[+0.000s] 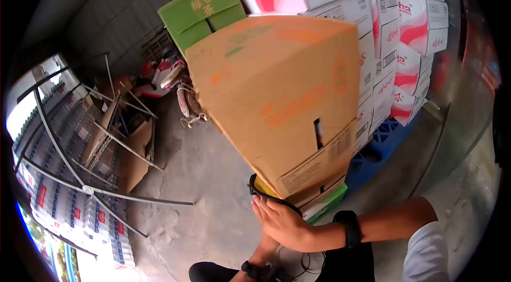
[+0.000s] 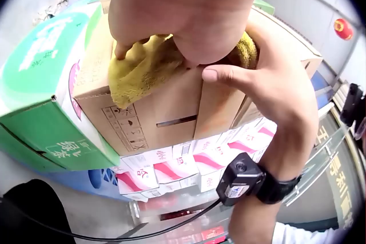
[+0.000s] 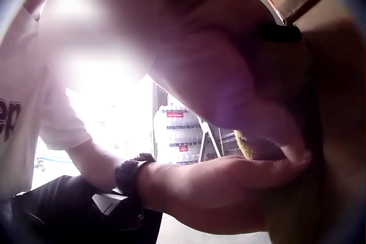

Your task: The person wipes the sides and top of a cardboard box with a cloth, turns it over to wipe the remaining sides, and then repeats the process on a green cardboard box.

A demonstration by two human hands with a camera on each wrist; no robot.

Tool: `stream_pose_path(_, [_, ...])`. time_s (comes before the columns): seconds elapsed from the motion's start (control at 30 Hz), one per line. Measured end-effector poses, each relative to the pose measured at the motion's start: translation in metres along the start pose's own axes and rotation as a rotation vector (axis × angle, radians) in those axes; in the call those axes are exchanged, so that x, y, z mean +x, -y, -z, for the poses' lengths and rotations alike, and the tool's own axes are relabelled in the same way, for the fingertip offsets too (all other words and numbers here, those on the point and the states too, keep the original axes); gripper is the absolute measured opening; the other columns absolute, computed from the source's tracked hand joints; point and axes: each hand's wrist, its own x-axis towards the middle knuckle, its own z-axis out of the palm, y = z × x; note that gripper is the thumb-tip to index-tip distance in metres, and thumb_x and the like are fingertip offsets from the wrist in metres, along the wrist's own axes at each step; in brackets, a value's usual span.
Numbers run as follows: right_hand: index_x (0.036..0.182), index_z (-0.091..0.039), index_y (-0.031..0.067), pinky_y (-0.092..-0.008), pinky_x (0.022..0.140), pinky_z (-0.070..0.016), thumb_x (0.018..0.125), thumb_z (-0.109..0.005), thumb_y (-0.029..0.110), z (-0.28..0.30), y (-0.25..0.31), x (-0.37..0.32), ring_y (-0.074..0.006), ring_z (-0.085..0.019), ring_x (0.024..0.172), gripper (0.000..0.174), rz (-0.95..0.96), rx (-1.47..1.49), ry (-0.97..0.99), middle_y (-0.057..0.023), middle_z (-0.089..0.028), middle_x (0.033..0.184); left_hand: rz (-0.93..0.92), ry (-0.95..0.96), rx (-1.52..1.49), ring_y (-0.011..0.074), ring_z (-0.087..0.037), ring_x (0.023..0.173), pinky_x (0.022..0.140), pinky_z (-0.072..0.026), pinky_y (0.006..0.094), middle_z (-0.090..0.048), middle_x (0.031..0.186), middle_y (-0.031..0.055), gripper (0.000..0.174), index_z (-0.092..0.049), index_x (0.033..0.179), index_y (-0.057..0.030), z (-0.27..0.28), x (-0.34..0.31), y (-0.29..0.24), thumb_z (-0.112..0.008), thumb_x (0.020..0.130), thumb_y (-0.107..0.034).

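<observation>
A bunched yellow cloth (image 2: 134, 75) lies over the edge of a brown cardboard box (image 2: 171, 101); part of it shows at the box's lower corner in the head view. My left hand (image 2: 183, 12) grips the cloth, its fingertips pressing it against the box. Beside it my right hand (image 2: 286, 86) curves round the cloth's other end, thumb extended on the box edge, other fingers partly hidden. In the head view my right hand (image 1: 290, 223) covers most of my left. A black curved band (image 1: 255, 185) runs along the cloth.
White and pink cartons (image 1: 340, 10) are stacked on a blue pallet (image 1: 367, 167). Green boxes (image 1: 205, 8) stand beside the brown one. A metal frame (image 1: 88, 189) and packs of bottles (image 1: 69, 213) are at the left, with shoes (image 1: 173, 73) farther back.
</observation>
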Motion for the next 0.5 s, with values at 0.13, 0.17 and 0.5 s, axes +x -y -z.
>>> stream_pose_path(0.13, [0.083,-0.074,-0.0006,-0.0328,0.087,-0.038,0.071,-0.058,0.025,0.027,-0.016,0.007,-0.0309,-0.055,0.112,0.033,0.025,0.091,-0.032,-0.0176,-0.068,0.11,-0.091,-0.053,0.134,0.0381,-0.031,0.141,0.113,-0.0215,0.05,-0.038,0.151,0.0224,0.046,-0.046,0.141,0.0021,0.015,-0.002,-0.038,-0.046,0.098,-0.013])
stream_pose_path(0.17, [0.088,-0.075,-0.0008,-0.0345,0.09,-0.0374,0.072,-0.058,0.028,0.039,-0.016,0.007,-0.0312,-0.054,0.115,0.037,-0.007,0.114,-0.169,-0.0208,-0.066,0.114,-0.146,-0.086,0.187,0.0388,-0.031,0.142,0.114,-0.0205,0.0509,-0.038,0.151,0.0228,0.047,-0.046,0.141,0.0022,0.021,-0.003,-0.053,-0.047,0.097,-0.013])
stream_pose_path(0.5, [0.131,-0.055,-0.0088,-0.0406,0.112,-0.0395,0.093,-0.051,0.015,0.128,-0.123,-0.001,-0.029,-0.053,0.13,0.045,-0.117,0.315,-1.217,-0.0181,-0.056,0.137,-1.141,-0.563,1.183,0.0465,-0.025,0.145,0.117,-0.011,0.0603,-0.035,0.153,0.027,0.049,-0.05,0.139,0.0029,0.006,0.017,-0.244,-0.051,0.092,-0.011])
